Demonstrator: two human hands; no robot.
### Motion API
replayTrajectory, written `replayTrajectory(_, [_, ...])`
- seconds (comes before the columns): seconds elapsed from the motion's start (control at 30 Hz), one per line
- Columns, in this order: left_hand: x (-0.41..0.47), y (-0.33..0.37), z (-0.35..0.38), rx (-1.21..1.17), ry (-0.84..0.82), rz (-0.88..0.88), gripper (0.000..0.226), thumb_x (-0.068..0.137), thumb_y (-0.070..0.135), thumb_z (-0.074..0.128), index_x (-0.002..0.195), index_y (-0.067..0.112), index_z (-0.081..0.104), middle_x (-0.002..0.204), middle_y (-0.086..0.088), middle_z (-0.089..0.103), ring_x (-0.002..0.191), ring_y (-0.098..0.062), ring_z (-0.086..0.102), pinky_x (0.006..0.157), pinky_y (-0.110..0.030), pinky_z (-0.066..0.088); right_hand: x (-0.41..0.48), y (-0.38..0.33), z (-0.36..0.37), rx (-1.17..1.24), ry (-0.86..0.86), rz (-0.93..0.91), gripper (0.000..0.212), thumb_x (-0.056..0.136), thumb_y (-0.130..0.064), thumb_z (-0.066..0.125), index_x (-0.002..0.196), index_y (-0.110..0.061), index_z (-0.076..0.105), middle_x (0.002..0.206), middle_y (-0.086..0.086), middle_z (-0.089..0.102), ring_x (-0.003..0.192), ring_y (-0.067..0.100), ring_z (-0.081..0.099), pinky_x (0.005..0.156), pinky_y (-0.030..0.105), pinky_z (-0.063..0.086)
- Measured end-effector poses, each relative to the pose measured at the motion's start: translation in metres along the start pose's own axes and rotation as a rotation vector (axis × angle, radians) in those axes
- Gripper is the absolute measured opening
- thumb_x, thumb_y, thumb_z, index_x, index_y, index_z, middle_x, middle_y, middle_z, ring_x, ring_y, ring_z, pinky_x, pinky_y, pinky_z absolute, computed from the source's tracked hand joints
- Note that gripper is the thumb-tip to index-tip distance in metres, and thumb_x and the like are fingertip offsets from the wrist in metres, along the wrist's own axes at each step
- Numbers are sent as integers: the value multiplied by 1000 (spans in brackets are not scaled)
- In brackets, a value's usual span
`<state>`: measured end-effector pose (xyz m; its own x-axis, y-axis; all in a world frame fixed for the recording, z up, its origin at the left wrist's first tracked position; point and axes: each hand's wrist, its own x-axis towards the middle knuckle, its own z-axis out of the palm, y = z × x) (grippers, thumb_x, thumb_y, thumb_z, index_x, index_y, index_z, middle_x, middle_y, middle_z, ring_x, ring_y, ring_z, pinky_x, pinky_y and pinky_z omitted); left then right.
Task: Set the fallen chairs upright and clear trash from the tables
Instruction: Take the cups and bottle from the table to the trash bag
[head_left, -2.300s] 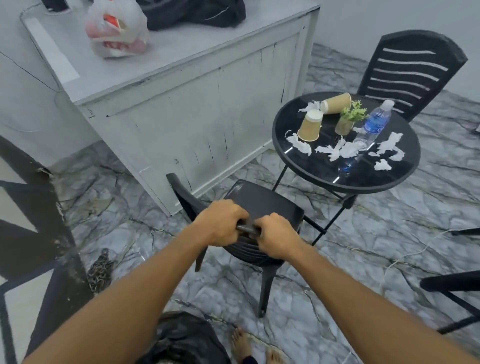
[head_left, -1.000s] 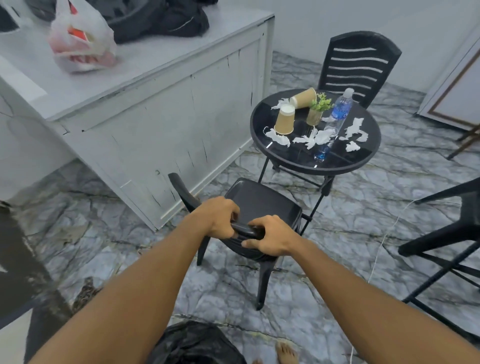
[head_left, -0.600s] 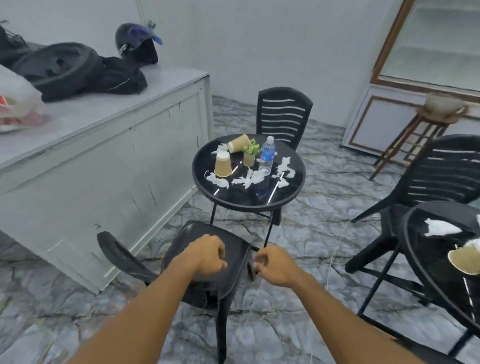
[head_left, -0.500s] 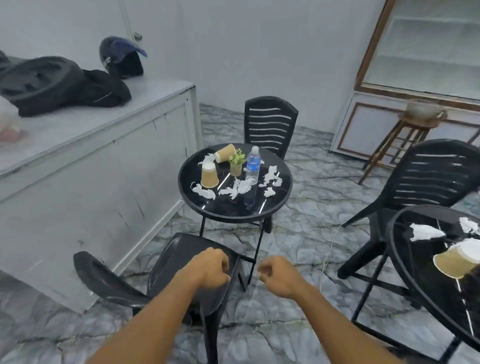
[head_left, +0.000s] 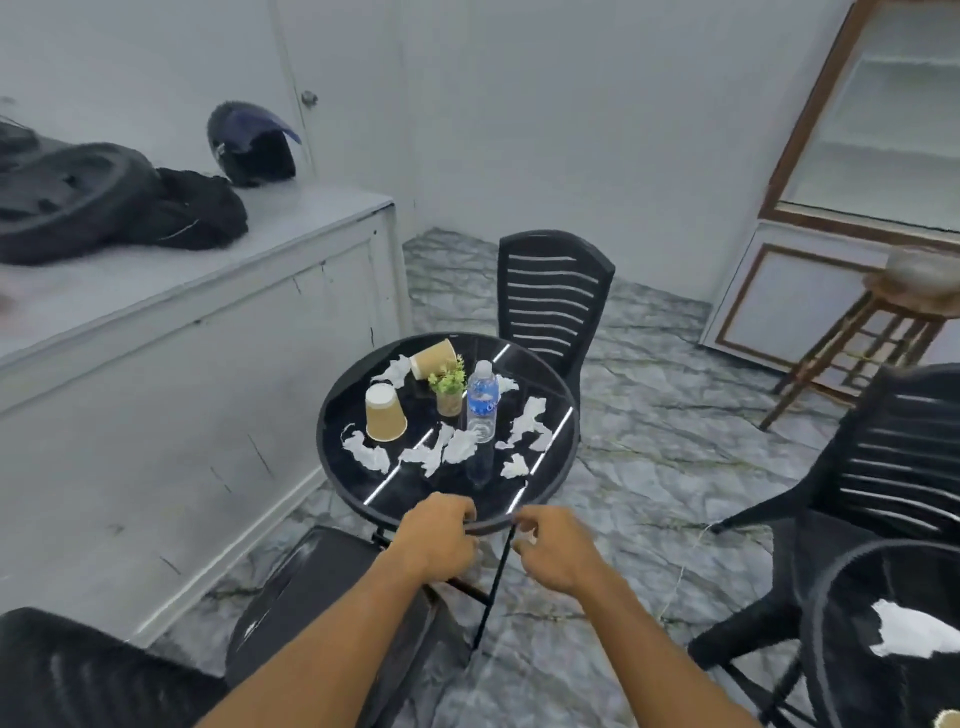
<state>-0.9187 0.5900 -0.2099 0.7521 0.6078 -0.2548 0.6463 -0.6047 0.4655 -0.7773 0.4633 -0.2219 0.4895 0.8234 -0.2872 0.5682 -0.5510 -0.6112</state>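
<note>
The black chair (head_left: 322, 587) stands upright at lower left, its backrest (head_left: 78, 670) nearest me. My left hand (head_left: 436, 535) and my right hand (head_left: 558, 551) hover above its seat at the near rim of the round black table (head_left: 563, 467), fingers curled, holding nothing. On the table are an upside-down paper cup (head_left: 384, 413), a tipped paper cup (head_left: 432, 358), a water bottle (head_left: 482, 400), a small potted plant (head_left: 449, 389) and several torn tissue pieces (head_left: 447, 449).
Another black chair (head_left: 553, 296) stands behind the table and a third (head_left: 893, 467) at right. A second black table (head_left: 826, 623) at bottom right carries tissue (head_left: 909, 631). The grey counter (head_left: 208, 291) on the left holds a helmet (head_left: 249, 145). A wooden stool (head_left: 883, 332) is far right.
Both hands let go of the chair's backrest and came forward to the table's near rim. My view lifted and turned right, bringing the second table and third chair into sight.
</note>
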Motion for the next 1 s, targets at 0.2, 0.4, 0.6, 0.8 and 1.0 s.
replayTrajectory(0.2, [68, -30, -22, 13, 76, -89, 38, 82, 33, 65, 119, 23, 65, 120, 0, 65, 110, -22, 61, 88, -33, 51, 89, -21, -19, -8, 58, -56, 43, 83, -28, 69, 125, -23, 64, 121, -1, 68, 108, 16, 64, 95, 34, 51])
replayTrajectory(0.4, [139, -50, -47, -13, 149, -121, 38, 86, 26, 64, 123, 20, 63, 124, 1, 63, 112, -22, 59, 91, -35, 50, 165, -36, -48, -44, 194, -104, 44, 83, -26, 70, 126, -21, 62, 124, -1, 63, 119, 20, 53, 100, 32, 42])
replayTrajectory(0.6, [181, -84, -87, -34, 269, -285, 42, 80, 21, 64, 122, 24, 63, 118, -3, 62, 104, -23, 60, 83, -33, 50, 260, -114, -53, -73, 145, -442, 40, 83, -23, 68, 123, -24, 62, 123, -3, 58, 114, 15, 53, 97, 23, 39])
replayTrajectory(0.8, [228, -111, -114, 4, 332, -422, 44, 83, 21, 64, 127, 20, 62, 124, 1, 61, 120, -22, 50, 94, -36, 47, 378, -160, -53, -385, -191, -536, 42, 81, -21, 68, 123, -21, 63, 128, 5, 58, 121, 23, 52, 89, 29, 42])
replayTrajectory(1.0, [278, -136, -104, 27, 221, -608, 64, 76, 32, 69, 137, 23, 52, 133, 0, 53, 126, -27, 44, 101, -44, 45, 485, -154, -47, -554, -324, -618, 50, 78, -23, 69, 128, -23, 61, 131, 4, 59, 120, 24, 54, 91, 35, 47])
